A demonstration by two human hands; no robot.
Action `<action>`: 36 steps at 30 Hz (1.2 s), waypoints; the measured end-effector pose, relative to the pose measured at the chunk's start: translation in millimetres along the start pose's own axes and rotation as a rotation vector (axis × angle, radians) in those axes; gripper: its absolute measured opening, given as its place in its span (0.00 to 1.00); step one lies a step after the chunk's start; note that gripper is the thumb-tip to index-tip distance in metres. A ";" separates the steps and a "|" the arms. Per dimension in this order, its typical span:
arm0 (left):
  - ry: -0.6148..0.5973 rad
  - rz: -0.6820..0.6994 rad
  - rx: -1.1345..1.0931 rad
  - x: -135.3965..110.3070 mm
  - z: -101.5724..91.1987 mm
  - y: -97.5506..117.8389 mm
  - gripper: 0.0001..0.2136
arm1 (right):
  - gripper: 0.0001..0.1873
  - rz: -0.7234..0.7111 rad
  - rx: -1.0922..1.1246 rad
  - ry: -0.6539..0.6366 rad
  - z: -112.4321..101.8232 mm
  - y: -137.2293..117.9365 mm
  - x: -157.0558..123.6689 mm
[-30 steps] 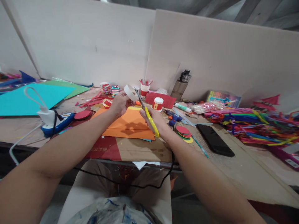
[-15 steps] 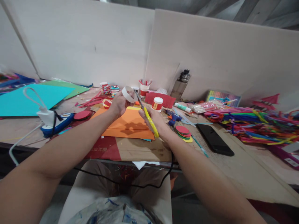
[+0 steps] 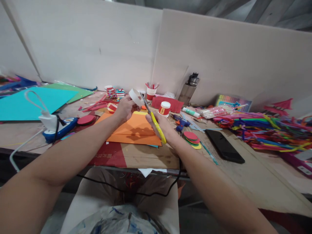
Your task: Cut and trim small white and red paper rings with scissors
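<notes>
My left hand [image 3: 124, 108] is closed on a white paper ring [image 3: 135, 96], held up above the orange paper sheets [image 3: 133, 130]. My right hand [image 3: 161, 126] grips yellow-handled scissors [image 3: 153, 119]. Their blades point up and left and meet the ring's right edge. Both hands hover over the middle of the table, just in front of a small white-capped glue jar [image 3: 164, 108].
A blue glue gun [image 3: 179, 123], coloured paper discs [image 3: 192, 139] and a black phone [image 3: 224, 146] lie to the right. A pile of pipe cleaners [image 3: 263, 130] fills the far right. Cyan paper [image 3: 29, 104] and a white charger [image 3: 48, 122] lie at left. A water bottle [image 3: 188, 89] stands behind.
The ring dipped slightly left and down half a second ago, then came back up to the scissor blades. My hands have hardly shifted otherwise.
</notes>
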State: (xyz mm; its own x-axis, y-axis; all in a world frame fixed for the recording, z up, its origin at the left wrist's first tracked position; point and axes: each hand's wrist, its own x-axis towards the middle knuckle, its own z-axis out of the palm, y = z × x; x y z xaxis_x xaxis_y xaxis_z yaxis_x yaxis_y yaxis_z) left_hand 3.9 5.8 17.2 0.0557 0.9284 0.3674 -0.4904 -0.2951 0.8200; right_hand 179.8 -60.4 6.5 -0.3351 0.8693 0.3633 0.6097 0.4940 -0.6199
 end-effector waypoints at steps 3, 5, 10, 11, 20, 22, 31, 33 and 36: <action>0.016 -0.002 -0.003 0.7 0.1 0.4 0.10 | 0.25 0.010 0.019 -0.001 -0.3 -0.4 0.2; 0.017 -0.006 -0.019 0.5 0.8 1.2 0.11 | 0.25 0.017 0.039 -0.002 -0.4 -0.7 0.3; 0.003 -0.016 -0.038 -0.6 1.8 3.1 0.13 | 0.25 0.038 0.072 -0.005 -0.2 -0.7 -0.3; -0.002 -0.019 -0.038 -0.6 1.5 3.2 0.14 | 0.25 0.040 0.072 -0.003 -0.2 -0.7 -0.4; 0.000 -0.033 -0.033 -0.2 1.3 2.9 0.13 | 0.26 0.038 0.051 -0.002 -0.2 -1.1 0.0; -0.003 -0.027 -0.016 -0.3 1.4 2.7 0.12 | 0.26 0.033 0.045 0.001 0.2 -0.7 0.2; 0.044 0.055 0.063 2.0 -3.6 -1.3 0.11 | 0.27 0.035 0.015 -0.008 -1.3 -4.2 -0.5; 0.001 0.057 0.059 1.2 -3.3 -1.1 0.11 | 0.26 0.014 0.018 -0.006 -0.7 -3.7 -0.7; -0.040 0.047 0.063 -1.2 -1.6 0.4 0.12 | 0.25 0.000 0.044 -0.004 0.9 -1.6 -0.8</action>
State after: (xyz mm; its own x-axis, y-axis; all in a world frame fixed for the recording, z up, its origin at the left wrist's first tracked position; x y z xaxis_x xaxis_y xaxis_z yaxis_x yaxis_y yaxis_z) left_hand 2.3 4.8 16.4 0.0693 0.9036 0.4228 -0.4374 -0.3534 0.8269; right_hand 178.4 -61.9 6.6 -0.3376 0.8694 0.3607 0.5775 0.4939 -0.6501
